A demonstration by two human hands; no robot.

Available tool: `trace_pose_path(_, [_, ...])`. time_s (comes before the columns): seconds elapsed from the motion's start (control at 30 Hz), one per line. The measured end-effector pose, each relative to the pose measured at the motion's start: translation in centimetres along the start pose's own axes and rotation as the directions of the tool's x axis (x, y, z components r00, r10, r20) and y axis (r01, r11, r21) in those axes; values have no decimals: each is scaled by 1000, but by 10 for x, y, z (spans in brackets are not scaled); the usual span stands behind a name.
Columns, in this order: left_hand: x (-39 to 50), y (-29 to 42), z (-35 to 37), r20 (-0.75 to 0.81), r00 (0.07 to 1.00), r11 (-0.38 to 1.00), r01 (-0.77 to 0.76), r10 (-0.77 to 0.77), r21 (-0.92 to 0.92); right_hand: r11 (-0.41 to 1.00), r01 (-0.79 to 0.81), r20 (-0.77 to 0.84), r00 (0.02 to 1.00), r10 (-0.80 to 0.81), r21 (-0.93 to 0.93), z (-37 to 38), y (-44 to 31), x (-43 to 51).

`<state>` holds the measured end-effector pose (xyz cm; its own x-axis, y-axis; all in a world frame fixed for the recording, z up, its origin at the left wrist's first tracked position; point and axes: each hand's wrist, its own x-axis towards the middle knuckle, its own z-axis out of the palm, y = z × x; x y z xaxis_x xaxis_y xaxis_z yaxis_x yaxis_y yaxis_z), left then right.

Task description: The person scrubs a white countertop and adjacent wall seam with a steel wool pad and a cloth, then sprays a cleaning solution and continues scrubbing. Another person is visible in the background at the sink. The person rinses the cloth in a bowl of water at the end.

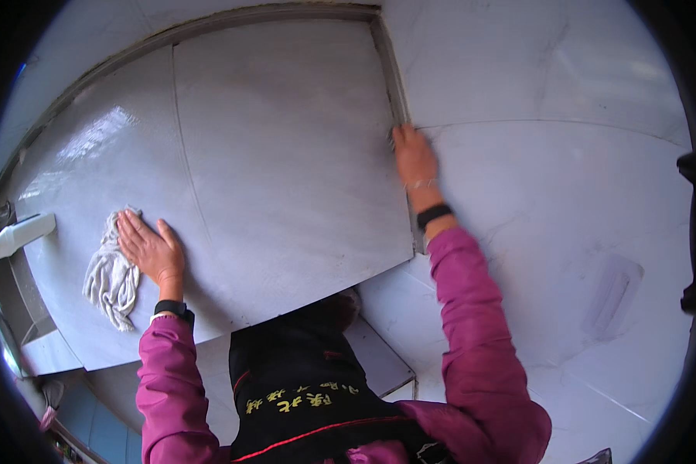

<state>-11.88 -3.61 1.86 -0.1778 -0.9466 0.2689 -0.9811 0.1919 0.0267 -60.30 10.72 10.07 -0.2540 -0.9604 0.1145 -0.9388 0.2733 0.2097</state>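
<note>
My left hand lies flat on a rumpled white cloth, thumb spread away from the fingers. The cloth rests on a grey-white stone-look countertop and trails towards me. At the counter's right edge my right hand is curled against the grey border strip beside the tiled wall. A small dark scrubber shows at its fingertips, mostly covered by the hand; blur hides its exact kind.
A white tap-like fixture juts over the counter's left end, near a grey basin. A seam crosses the counter, and wet glare lies at the far left. My black apron bears writing and hangs by the front edge.
</note>
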Motion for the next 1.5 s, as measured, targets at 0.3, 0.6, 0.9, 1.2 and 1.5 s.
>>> trace_pose_path(0.3, [0,-12,1,-8,1000,1000,15,-15,-2,991,48,356,930,-89,122,-29,-2,-186])
trace_pose_path(0.6, [-1,-2,0,15,999,999,35,-35,-2,975,96,454,873,-179,202,-74,-23,-155])
trace_pose_path(0.9, [0,-3,-5,38,998,999,45,-44,-19,973,230,189,957,-219,-34,-1,14,-80])
trace_pose_path(1.2, [10,9,-7,98,994,997,50,-44,-64,807,502,11,851,-525,-311,44,59,137])
trace_pose_path(1.5, [3,2,-10,107,990,991,100,-90,-86,992,120,604,794,-70,-43,-19,-1,-80])
